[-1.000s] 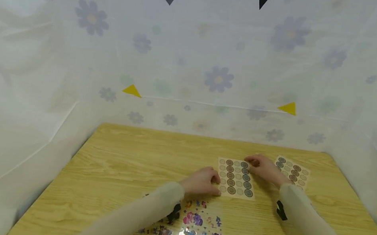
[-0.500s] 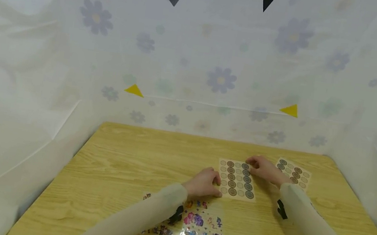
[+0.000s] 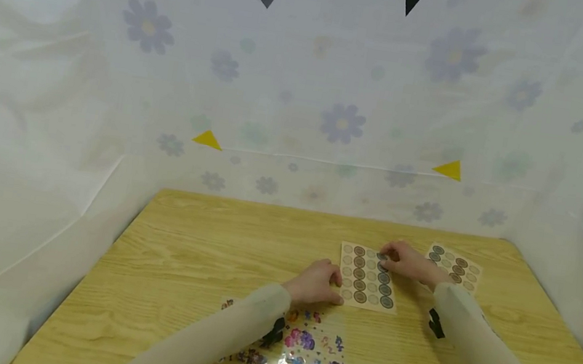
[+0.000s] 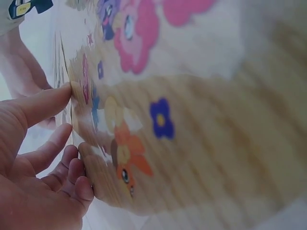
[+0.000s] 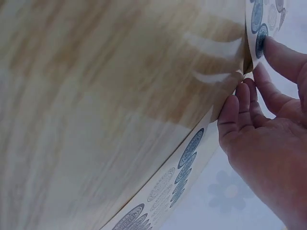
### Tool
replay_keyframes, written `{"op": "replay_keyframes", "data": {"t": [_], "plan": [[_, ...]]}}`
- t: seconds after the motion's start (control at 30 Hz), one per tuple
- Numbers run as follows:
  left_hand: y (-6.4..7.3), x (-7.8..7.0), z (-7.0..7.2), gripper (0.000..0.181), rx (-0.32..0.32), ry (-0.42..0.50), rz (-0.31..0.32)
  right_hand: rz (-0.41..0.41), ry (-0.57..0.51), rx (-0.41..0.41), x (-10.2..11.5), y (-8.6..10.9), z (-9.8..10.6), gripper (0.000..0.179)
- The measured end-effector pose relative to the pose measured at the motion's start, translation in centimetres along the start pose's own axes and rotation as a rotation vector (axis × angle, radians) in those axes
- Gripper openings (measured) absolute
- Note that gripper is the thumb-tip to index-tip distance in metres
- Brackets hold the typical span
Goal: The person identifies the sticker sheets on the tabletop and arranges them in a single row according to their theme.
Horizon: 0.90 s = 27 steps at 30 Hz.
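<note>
A sheet of round stickers point(image 3: 365, 279), in rows of brown, pale and grey-blue circles, lies right of the table's middle. My right hand point(image 3: 407, 262) pinches its far right corner between thumb and forefinger. In the right wrist view, that corner of the sticker sheet point(image 5: 258, 19) is raised off the table, with the thumb on its printed face. On the opposite side, my left hand point(image 3: 313, 283) rests with thumb and fingertips at the sheet's left edge. Seen in the left wrist view, the thumb and forefinger are spread apart and the other fingers bend loosely.
A second sheet of round stickers point(image 3: 466, 272) lies at the far right, partly behind my right wrist. Clear sheets with colourful cartoon pony stickers point(image 3: 310, 343) lie nearer, partly under my left forearm. White flowered cloth point(image 3: 303, 96) encloses the wooden table point(image 3: 194, 237) on three sides.
The far right corner of the sticker sheet has come up slightly and bent inward under my right fingers. My left hand stays at the left edge.
</note>
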<state>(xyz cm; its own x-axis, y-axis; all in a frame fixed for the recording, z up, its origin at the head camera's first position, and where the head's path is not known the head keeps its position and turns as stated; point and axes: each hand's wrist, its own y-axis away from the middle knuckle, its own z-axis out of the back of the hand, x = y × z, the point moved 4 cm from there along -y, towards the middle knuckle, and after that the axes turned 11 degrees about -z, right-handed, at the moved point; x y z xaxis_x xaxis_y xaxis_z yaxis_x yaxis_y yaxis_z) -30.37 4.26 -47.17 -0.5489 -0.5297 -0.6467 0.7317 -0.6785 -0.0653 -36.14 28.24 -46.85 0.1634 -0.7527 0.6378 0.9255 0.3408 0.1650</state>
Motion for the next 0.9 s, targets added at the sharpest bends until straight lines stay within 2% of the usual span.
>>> {"op": "replay_keyframes", "data": {"t": [0.17, 0.3, 0.43, 0.67, 0.9], "plan": [[0.17, 0.06, 0.22, 0.028, -0.008, -0.013, 0.001, 0.011, 0.034, -0.023, 0.51, -0.11, -0.4, 0.038], [0.24, 0.07, 0.28, 0.028, -0.007, -0.02, 0.01, -0.06, 0.007, -0.026, 0.85, -0.03, -0.51, 0.049], [0.24, -0.09, 0.3, 0.028, 0.003, -0.02, 0.016, -0.098, -0.048, -0.018, 0.74, -0.06, -0.52, 0.048], [0.2, -0.18, 0.28, 0.029, 0.007, -0.012, 0.018, -0.031, -0.144, 0.008, 0.76, 0.19, -0.56, 0.039], [0.3, 0.04, 0.55, 0.029, 0.001, 0.009, 0.025, 0.004, -0.272, 0.034, 0.94, 0.83, 0.03, 0.044]]}}
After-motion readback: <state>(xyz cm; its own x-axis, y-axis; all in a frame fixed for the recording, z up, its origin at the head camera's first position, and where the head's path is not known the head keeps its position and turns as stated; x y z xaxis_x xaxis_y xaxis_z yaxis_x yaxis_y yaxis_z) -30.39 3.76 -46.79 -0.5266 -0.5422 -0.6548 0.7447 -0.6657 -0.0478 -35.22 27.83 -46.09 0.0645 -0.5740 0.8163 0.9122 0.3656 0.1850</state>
